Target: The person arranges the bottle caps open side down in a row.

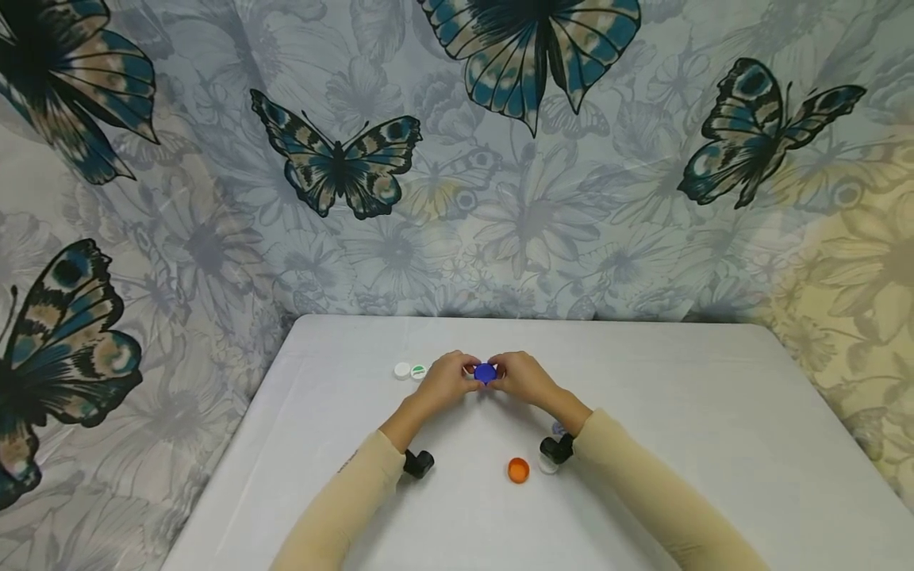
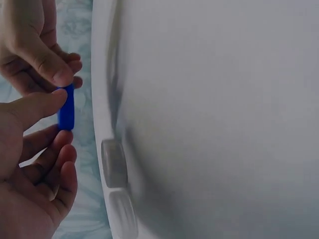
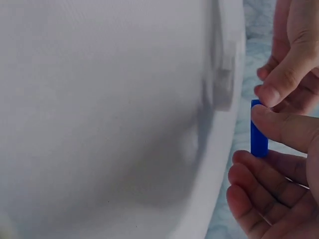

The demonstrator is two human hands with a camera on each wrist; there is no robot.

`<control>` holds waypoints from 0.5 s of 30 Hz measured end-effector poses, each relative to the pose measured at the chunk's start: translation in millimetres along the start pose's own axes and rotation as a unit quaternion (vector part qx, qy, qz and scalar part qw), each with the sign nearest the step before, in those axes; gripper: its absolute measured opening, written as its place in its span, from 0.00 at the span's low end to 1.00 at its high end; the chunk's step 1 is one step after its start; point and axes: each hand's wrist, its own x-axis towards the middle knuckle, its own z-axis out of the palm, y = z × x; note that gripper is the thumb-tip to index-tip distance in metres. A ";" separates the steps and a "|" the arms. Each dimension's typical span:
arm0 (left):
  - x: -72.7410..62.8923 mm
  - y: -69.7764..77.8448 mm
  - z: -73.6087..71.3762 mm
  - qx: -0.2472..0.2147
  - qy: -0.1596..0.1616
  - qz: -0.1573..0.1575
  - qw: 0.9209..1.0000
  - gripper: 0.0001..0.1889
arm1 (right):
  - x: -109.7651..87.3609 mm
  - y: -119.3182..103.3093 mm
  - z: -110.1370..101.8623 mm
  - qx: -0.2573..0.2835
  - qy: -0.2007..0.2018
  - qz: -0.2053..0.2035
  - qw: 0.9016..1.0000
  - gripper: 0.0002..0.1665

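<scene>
Being clamped at opposite sides by the left grip (image 1: 448,376) and right grip (image 1: 524,376), the blue disc (image 1: 485,373) is held below centre in the head view. Steadiness is presumably secured thereby.

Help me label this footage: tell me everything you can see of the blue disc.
The blue disc is small, deep blue and looks like plastic, perhaps a bottle cap. The head view shows its round face; both wrist views show it edge-on as a slim band. It is held up over the far part of the white table, between the left hand and right hand, whose fingers and thumbs pinch it. Whether its other side is hollow cannot be told.
</scene>
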 end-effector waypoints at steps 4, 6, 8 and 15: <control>12.9 -8.0 -1.9 0.031 -0.027 -0.003 0.999 0.20 | 12.3 6.6 6.9 0.007 -0.013 0.012 1.000 0.21; 17.1 -11.2 -0.9 0.051 -0.038 0.000 0.998 0.21 | 16.4 9.1 10.6 0.006 -0.020 0.022 1.000 0.21; 20.1 -13.7 1.0 0.076 -0.043 0.004 0.996 0.22 | 19.7 10.6 13.7 0.007 -0.026 0.036 0.999 0.21; 23.7 -16.6 5.9 0.146 -0.030 0.024 0.989 0.21 | 28.9 12.2 20.8 -0.015 -0.043 0.056 0.997 0.23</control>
